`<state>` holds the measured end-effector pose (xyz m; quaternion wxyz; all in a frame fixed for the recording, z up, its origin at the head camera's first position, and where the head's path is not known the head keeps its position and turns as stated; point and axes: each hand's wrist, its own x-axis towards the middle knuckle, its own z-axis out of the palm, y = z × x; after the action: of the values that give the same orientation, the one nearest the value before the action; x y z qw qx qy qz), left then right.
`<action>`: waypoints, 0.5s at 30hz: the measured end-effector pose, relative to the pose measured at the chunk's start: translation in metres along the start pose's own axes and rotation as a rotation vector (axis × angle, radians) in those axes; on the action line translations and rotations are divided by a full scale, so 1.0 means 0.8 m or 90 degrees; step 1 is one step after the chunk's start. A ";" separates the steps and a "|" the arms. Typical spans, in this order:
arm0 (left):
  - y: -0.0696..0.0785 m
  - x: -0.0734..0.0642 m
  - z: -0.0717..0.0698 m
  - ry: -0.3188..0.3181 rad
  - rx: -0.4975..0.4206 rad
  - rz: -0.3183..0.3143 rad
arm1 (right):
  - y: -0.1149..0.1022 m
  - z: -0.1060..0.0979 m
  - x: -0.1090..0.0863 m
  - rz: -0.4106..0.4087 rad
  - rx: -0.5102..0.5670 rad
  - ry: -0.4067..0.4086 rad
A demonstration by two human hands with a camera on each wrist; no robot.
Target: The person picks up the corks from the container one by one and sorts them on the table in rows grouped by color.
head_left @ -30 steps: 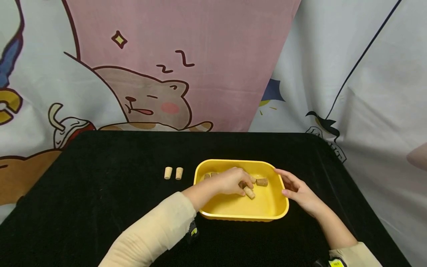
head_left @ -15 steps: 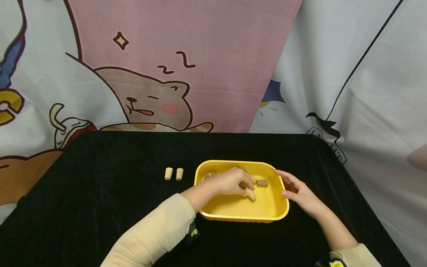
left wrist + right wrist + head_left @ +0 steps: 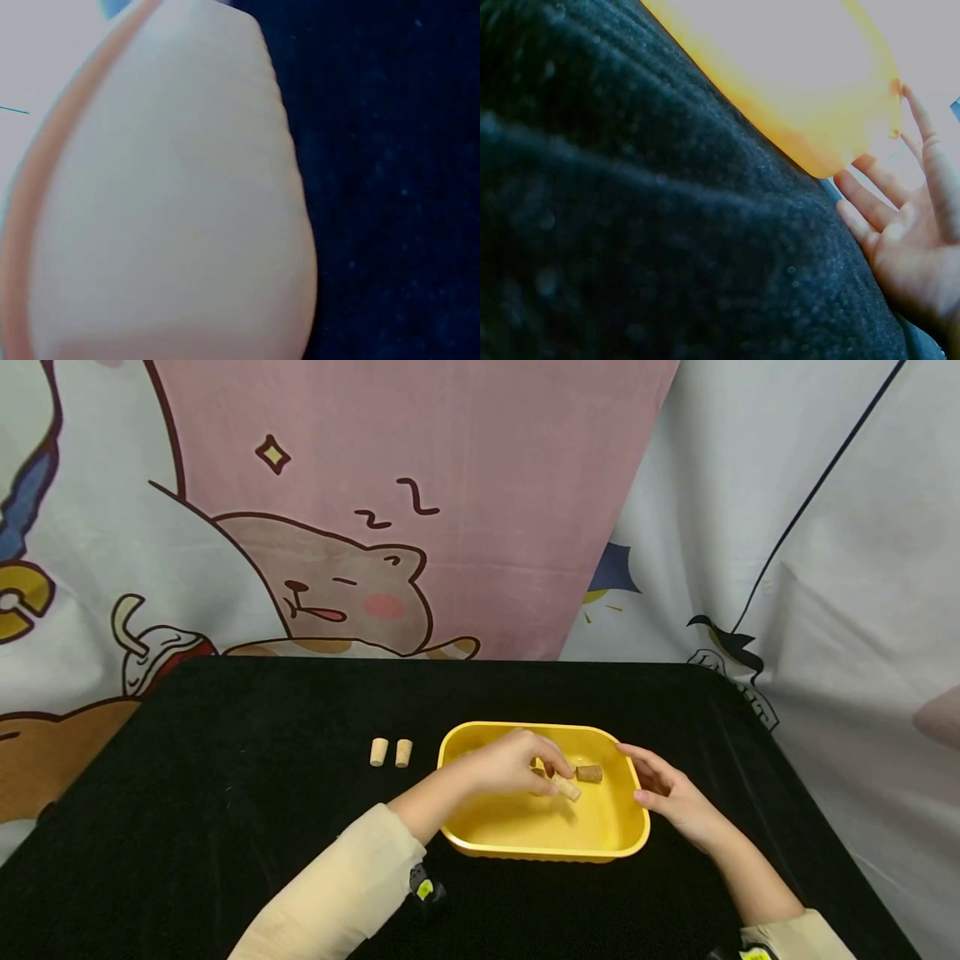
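In the head view, my left hand (image 3: 517, 764) is inside the yellow plastic tub (image 3: 543, 850), pinching a pale cork stopper (image 3: 567, 789) between thumb and fingers. A darker cork (image 3: 589, 773) lies just right of it on the tub floor. Other corks are partly hidden behind the left hand. My right hand (image 3: 675, 793) touches the tub's right rim with outstretched fingers; the right wrist view shows the same fingers (image 3: 870, 201) against the tub's outer wall (image 3: 810, 146). The left wrist view has only a large washed-out pale surface and dark cloth, no hand.
Two pale corks (image 3: 378, 752) stand side by side on the black cloth (image 3: 225, 793), left of the tub. A patterned curtain (image 3: 487, 527) with a cartoon bear hangs behind the table's far edge.
The left hand has shifted slightly left and up, lifting the pale cork a little off the tub floor. The right hand stays at the rim.
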<state>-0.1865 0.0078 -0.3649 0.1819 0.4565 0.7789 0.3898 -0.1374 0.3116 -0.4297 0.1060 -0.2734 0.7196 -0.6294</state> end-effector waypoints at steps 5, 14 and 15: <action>0.005 -0.011 -0.007 0.037 -0.027 0.000 | 0.001 0.000 0.000 -0.013 0.002 -0.006; 0.014 -0.029 -0.015 0.098 -0.042 0.027 | 0.005 -0.003 0.000 -0.006 0.000 -0.010; 0.015 -0.032 -0.016 0.104 -0.045 0.027 | 0.005 -0.002 -0.001 -0.004 0.000 -0.010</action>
<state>-0.1746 -0.0161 -0.3493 0.1252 0.4326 0.7672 0.4567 -0.1390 0.3137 -0.4331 0.1097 -0.2807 0.7179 -0.6276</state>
